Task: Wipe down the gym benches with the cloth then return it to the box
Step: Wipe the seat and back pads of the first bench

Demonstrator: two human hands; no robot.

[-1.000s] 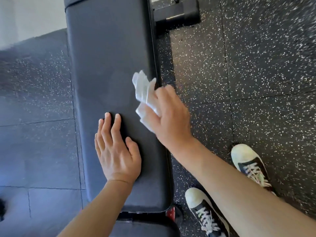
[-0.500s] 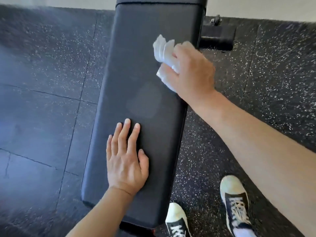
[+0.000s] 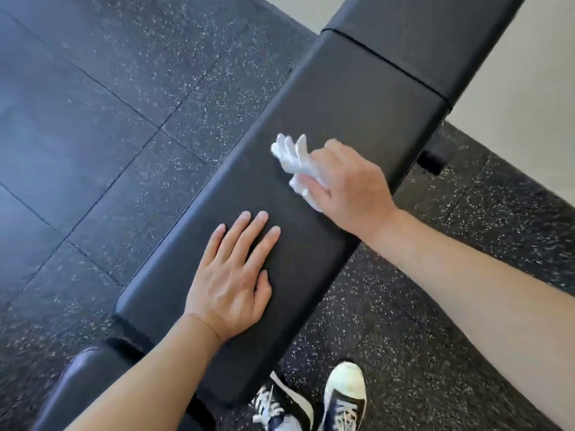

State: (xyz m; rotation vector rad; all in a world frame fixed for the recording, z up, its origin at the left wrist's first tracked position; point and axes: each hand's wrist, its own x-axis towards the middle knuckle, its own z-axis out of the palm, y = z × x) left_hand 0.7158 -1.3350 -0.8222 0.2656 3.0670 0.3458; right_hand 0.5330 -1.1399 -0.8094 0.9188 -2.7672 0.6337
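Note:
A long black padded gym bench (image 3: 339, 98) runs diagonally from lower left to upper right. My right hand (image 3: 345, 185) grips a crumpled white cloth (image 3: 294, 157) and holds it down on the pad near the middle of the bench. Flat on the pad closer to me lies my left hand (image 3: 236, 275), fingers straight and together. A seam splits the long pad from a second pad (image 3: 429, 32) at the far end. The box is not in view.
Dark speckled rubber floor tiles (image 3: 102, 126) surround the bench. My two sneakers (image 3: 314, 402) stand at the bench's near right side. Another black pad (image 3: 84, 377) sits at the lower left. A pale wall or floor strip (image 3: 522, 113) shows at the upper right.
The view has swung so the bench now lies diagonally. My right hand with the cloth has come back along the pad, closer to my left hand, which stays pressed flat.

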